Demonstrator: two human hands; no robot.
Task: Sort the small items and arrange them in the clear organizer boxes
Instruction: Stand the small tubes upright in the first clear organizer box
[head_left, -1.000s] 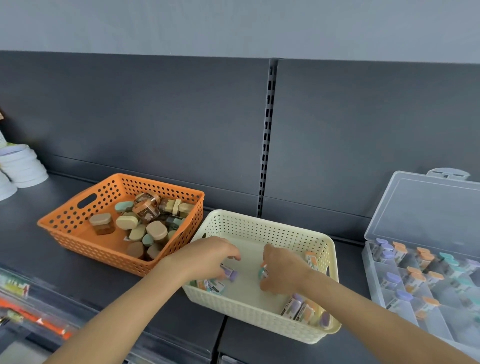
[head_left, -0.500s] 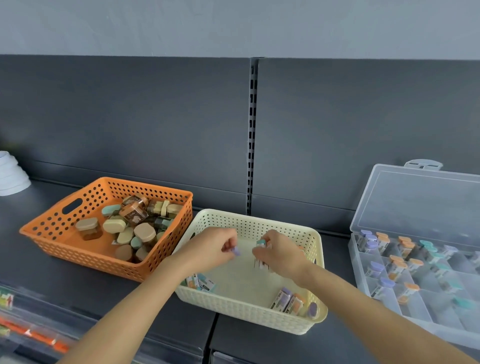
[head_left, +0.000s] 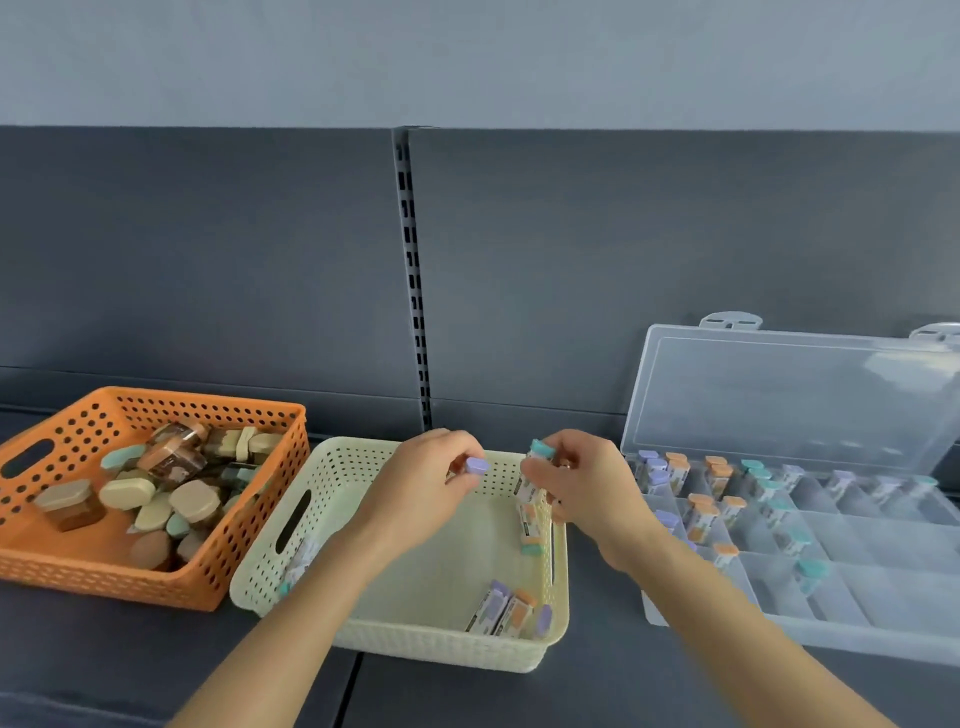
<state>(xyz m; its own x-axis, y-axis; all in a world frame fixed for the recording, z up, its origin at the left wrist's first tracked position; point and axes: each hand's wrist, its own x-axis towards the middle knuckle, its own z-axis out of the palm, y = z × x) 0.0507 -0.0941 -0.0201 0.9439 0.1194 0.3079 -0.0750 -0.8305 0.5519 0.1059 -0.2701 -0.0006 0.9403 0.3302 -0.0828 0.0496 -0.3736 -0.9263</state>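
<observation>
Dark shelf (head_left: 130, 649); purple-capped vial (head_left: 477, 465) in left grip (head_left: 421, 488)

Three containers stand in a row on the shelf (head_left: 104, 670) before me. The left basket (head_left: 156, 590) holds jars (head_left: 171, 499). Just beside it is the middle basket (head_left: 441, 647), with loose vials (head_left: 506, 610) along its walls. The organizer box (head_left: 883, 642) is at the right, its lid (head_left: 779, 395) open behind it. Above the middle basket, my left hand (head_left: 423, 491) and right hand (head_left: 589, 488) each hold one vial (head_left: 477, 465).

Purple-capped vial (head_left: 475, 466), teal-capped vial (head_left: 540, 450) held, organizer (head_left: 893, 540) open
</observation>
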